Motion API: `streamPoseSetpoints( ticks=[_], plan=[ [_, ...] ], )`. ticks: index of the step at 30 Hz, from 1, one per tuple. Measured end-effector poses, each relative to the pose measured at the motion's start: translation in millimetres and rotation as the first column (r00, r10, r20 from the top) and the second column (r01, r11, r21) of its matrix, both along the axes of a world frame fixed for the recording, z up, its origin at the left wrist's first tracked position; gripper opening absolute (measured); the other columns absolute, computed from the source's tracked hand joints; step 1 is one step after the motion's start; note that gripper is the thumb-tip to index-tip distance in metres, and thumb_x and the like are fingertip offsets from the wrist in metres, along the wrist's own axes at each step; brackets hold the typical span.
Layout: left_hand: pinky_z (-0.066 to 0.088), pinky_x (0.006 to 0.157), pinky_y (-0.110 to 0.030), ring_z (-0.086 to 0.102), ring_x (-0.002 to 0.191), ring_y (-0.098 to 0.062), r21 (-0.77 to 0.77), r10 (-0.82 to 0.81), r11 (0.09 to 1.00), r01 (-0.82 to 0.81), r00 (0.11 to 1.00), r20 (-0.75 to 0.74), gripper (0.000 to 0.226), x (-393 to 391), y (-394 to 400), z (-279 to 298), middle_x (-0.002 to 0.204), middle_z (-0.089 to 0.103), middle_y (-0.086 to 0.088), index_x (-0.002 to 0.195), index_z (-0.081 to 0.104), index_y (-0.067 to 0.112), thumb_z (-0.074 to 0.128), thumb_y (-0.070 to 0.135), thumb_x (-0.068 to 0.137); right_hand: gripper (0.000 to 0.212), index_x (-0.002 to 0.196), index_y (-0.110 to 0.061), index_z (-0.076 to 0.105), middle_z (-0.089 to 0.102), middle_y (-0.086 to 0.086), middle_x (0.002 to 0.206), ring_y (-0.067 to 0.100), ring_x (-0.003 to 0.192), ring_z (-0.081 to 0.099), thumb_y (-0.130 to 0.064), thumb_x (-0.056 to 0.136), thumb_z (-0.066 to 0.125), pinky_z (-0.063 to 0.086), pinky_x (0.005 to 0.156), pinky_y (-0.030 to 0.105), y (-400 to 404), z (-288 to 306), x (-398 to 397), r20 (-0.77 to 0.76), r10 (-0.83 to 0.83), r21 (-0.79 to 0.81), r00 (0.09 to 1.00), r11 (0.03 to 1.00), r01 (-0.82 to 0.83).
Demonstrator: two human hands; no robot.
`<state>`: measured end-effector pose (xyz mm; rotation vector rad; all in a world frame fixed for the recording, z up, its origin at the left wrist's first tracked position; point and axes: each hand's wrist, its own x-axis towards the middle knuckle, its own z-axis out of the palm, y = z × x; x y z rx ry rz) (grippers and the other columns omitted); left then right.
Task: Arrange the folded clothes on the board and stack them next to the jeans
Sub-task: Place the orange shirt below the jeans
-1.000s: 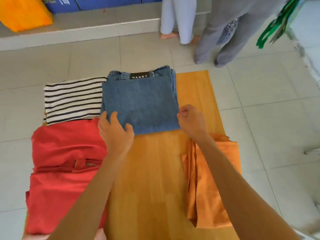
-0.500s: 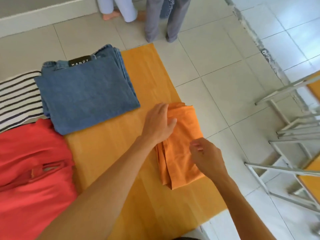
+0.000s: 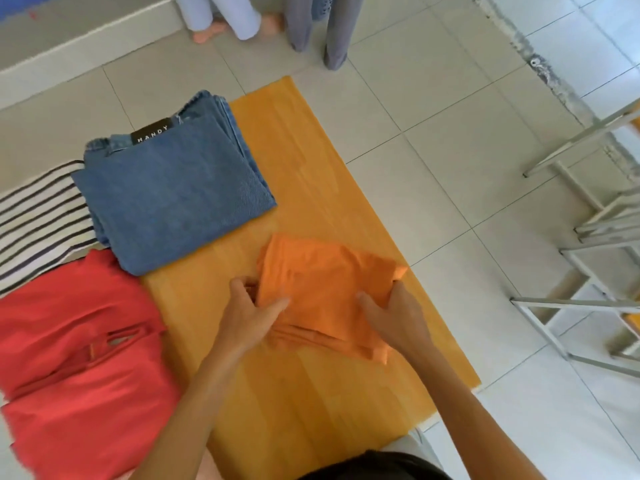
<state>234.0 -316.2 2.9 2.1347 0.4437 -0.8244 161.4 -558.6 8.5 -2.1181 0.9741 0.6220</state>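
Note:
A folded orange garment (image 3: 325, 289) lies on the wooden board (image 3: 294, 174), near its right edge. My left hand (image 3: 251, 315) grips its left side and my right hand (image 3: 398, 318) grips its right side, fingers tucked under the cloth. Folded blue jeans (image 3: 173, 199) with a black label sit on the board up and to the left of it. A striped black-and-white top (image 3: 38, 216) lies left of the jeans. A red garment (image 3: 79, 358) lies on the board's near left.
Two people's legs (image 3: 277, 22) stand on the tiled floor beyond the board's far end. Metal frames (image 3: 588, 244) of furniture stand on the right. A low step (image 3: 83, 39) runs along the far left.
Both hands have left the jeans and taken hold of the orange garment, which has been folded shorter and turned crosswise on the board. The view has swung to the right.

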Motion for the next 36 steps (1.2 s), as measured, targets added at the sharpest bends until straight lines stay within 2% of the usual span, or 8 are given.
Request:
streamPoseSetpoints(
  ticks=[3,7,13,18,21,29,34,36],
  plan=[
    [0.049,0.087,-0.030,0.062,0.104,-0.003,-0.214,0.180,0.944,-0.251,0.935,-0.305,0.081,4,7,4,0.114,0.065,0.021,0.118,0.055,0.043,0.056,0.094,0.055,0.045,0.087,-0.023,0.047,0.060,-0.007,0.080,0.013,0.070,0.057,-0.065,0.078,0.061,0.037,0.054,0.030,5,-6,18,0.055,0.001,0.013,0.999,1.000,-0.002],
    [0.045,0.071,-0.024,0.064,0.090,-0.002,-0.142,0.254,0.941,-0.307,0.918,-0.304,0.069,3,7,8,0.087,0.071,0.025,0.083,0.071,0.039,0.056,0.097,0.048,0.065,0.102,-0.018,0.037,0.054,-0.009,0.086,0.010,0.071,0.054,-0.068,0.074,0.067,0.037,0.051,0.028,4,-3,35,0.034,-0.103,0.113,0.994,0.989,0.098],
    [0.054,0.073,-0.033,0.069,0.090,-0.014,-0.200,0.392,0.873,-0.445,0.884,-0.253,0.039,-7,9,12,0.094,0.076,0.010,0.090,0.073,0.033,0.070,0.060,0.061,0.052,0.123,-0.024,0.052,0.064,-0.005,0.109,0.023,0.100,0.063,-0.051,0.083,0.069,0.052,0.080,0.041,17,16,69,0.135,0.058,0.235,0.989,0.968,-0.089],
    [0.057,0.069,-0.037,0.073,0.092,-0.026,-0.332,0.655,0.609,-0.720,0.693,-0.302,0.048,-16,50,18,0.101,0.077,-0.006,0.110,0.070,0.018,0.073,0.031,0.064,0.038,0.118,-0.027,0.061,0.071,-0.006,0.109,0.020,0.103,0.067,-0.041,0.084,0.071,0.054,0.090,0.046,69,38,106,0.332,0.160,0.351,0.930,0.894,-0.279],
    [0.057,0.068,-0.034,0.075,0.088,-0.022,-0.404,0.748,0.532,-0.744,0.637,-0.188,0.038,-17,85,23,0.103,0.077,-0.005,0.109,0.072,0.018,0.068,0.019,0.071,0.041,0.122,-0.021,0.063,0.072,-0.001,0.113,0.022,0.105,0.067,-0.037,0.086,0.071,0.053,0.092,0.046,95,36,128,0.384,0.197,0.354,0.902,0.871,-0.341],
    [0.049,0.081,-0.032,0.063,0.104,-0.019,-0.124,0.651,0.758,-0.640,0.753,0.094,0.036,2,105,-5,0.111,0.066,0.003,0.119,0.060,0.017,0.068,0.015,0.084,0.040,0.129,-0.007,0.056,0.065,0.012,0.124,0.034,0.114,0.060,-0.026,0.094,0.058,0.044,0.082,0.034,115,-8,151,0.258,0.363,0.213,0.895,0.883,-0.419],
    [0.041,0.061,-0.028,0.063,0.096,-0.029,0.107,0.513,0.835,-0.539,0.835,0.200,0.026,-3,96,-7,0.093,0.062,-0.003,0.103,0.051,0.011,0.066,0.017,0.083,0.032,0.118,-0.015,0.057,0.060,-0.002,0.101,0.020,0.089,0.054,-0.033,0.092,0.059,0.039,0.065,0.029,102,-23,141,0.239,0.365,0.173,0.900,0.896,-0.409],
    [0.047,0.070,-0.034,0.063,0.101,-0.031,0.184,0.388,0.865,-0.466,0.856,0.341,0.031,-12,89,-4,0.100,0.063,-0.005,0.112,0.051,0.007,0.065,0.016,0.085,0.029,0.113,-0.016,0.056,0.056,-0.006,0.095,0.018,0.084,0.052,-0.034,0.091,0.060,0.037,0.059,0.026,103,-25,137,0.266,0.350,0.137,0.898,0.909,-0.395]
  ],
)
